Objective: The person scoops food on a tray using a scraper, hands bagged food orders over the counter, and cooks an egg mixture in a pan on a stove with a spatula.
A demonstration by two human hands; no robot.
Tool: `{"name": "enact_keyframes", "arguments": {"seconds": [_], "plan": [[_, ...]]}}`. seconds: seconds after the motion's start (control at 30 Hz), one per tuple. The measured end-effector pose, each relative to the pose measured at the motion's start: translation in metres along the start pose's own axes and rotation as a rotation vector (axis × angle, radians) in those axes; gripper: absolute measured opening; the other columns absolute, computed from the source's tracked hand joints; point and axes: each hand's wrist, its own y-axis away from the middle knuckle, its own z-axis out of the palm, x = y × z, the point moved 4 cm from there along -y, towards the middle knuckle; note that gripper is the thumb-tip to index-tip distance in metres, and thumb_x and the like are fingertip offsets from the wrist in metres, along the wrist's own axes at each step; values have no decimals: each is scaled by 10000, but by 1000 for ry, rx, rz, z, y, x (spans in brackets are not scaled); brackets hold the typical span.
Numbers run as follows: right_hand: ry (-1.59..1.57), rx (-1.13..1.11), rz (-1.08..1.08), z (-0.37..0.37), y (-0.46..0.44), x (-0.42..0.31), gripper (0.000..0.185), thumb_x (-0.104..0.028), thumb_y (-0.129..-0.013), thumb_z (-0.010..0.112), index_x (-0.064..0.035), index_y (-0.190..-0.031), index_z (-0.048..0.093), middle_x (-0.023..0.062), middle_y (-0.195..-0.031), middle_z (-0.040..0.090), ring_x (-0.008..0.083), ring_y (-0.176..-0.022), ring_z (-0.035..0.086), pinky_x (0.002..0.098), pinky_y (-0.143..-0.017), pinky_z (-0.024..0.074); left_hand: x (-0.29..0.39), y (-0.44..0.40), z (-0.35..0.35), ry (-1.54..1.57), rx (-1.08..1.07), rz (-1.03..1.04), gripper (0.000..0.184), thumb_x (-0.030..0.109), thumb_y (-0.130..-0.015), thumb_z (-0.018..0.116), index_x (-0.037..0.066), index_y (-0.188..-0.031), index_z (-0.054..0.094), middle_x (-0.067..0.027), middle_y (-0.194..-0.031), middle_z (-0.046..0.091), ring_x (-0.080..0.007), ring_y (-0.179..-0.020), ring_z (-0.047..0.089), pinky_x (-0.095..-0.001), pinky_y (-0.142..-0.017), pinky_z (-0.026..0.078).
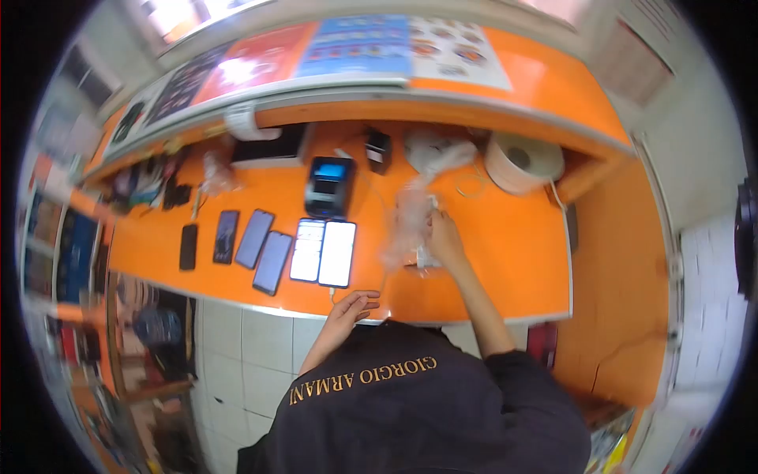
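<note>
My left hand (353, 309) is at the front edge of the orange counter (505, 276), its fingers apart with nothing in them. Further right, my right hand (444, 233) is closed at a clear plastic bag (407, 225), which is blurred by motion. Two phones with lit screens, one showing text (307, 250) and one mostly white (337, 253), lie side by side left of the bag. A white cable (332, 294) runs from the lower end of the white-screened one. Just behind them stands a black card terminal (328, 186) with a blue display.
Several dark phones, among them a blue-grey one (272, 262), lie to the left. A large white roll (523, 163), a white bag (437, 154) and a small black device (377, 151) are at the back, under a raised orange shelf (545, 59).
</note>
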Motion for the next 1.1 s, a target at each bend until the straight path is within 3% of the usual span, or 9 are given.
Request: {"name": "enact_keyframes", "arguments": {"seconds": [0.1,0.17,0.3,0.47,0.53,0.6,0.7,0.9,1.1], "plan": [[42,159,-303,2,8,-96,409,-73,-681,567,-6,-1072,471,209,-1097,420,378,-1020,405,440,-826,359,-14,7,-21,-54,329,415,237,148,-894,410,-15,-978,560,-50,-971,557,-140,-852,532,-270,-740,429],[-47,149,-527,23,12,-158,408,-92,-685,574,-8,-1072,474,202,-1079,428,366,-1007,412,440,-831,354,20,32,-23,-36,561,441,180,94,-857,460,-41,-878,578,-78,-908,572,-164,-748,534,-271,-657,441],[-70,-66,-824,106,83,-249,387,-123,-702,580,-26,-1065,488,194,-1096,418,344,-991,422,418,-837,349,73,81,-16,-780,634,1036,95,58,-769,534,-32,-791,556,-126,-992,533,-247,-853,546,-305,-720,453],[-445,-661,-1170,168,221,-339,323,-102,-709,597,-58,-1020,521,191,-1103,398,335,-983,438,420,-828,370,55,107,-26,-1052,713,937,260,219,-760,571,-35,-810,554,-172,-1078,489,-297,-1011,475,-365,-873,383],[-656,-1184,-1218,194,275,-366,305,-80,-722,602,-67,-1015,518,152,-1102,405,282,-978,468,376,-825,395,13,122,-53,-1058,667,774,325,288,-759,556,-29,-832,564,-181,-1083,487,-300,-1038,455,-374,-886,369],[-558,-1425,-1041,228,305,-385,293,-79,-748,597,-73,-1026,506,90,-1090,425,222,-983,483,335,-817,413,-16,152,-85,-1077,699,657,391,361,-775,515,-20,-848,565,-173,-1047,499,-298,-987,465,-377,-860,372],[-707,-1988,89,299,332,-422,358,-155,-812,532,-75,-1139,410,71,-1108,460,212,-1008,477,343,-815,417,-32,217,-133,-1149,966,398,367,376,-780,484,17,-790,562,-103,-880,535,-259,-831,498,-360,-756,389],[-707,-2084,123,344,480,-504,403,-141,-799,549,-45,-1157,392,82,-1122,441,209,-984,450,341,-826,383,-103,359,-191,-1323,1471,686,240,273,-765,513,34,-781,535,-73,-895,539,-232,-818,499,-351,-735,377],[-194,-2443,443,367,623,-487,210,-109,-798,551,-37,-986,491,60,-911,529,164,-796,529,293,-682,456,-189,461,-188,-1289,1675,422,329,254,-801,497,2,-1011,520,-113,-1040,526,-254,-977,491,-379,-862,363]]}}
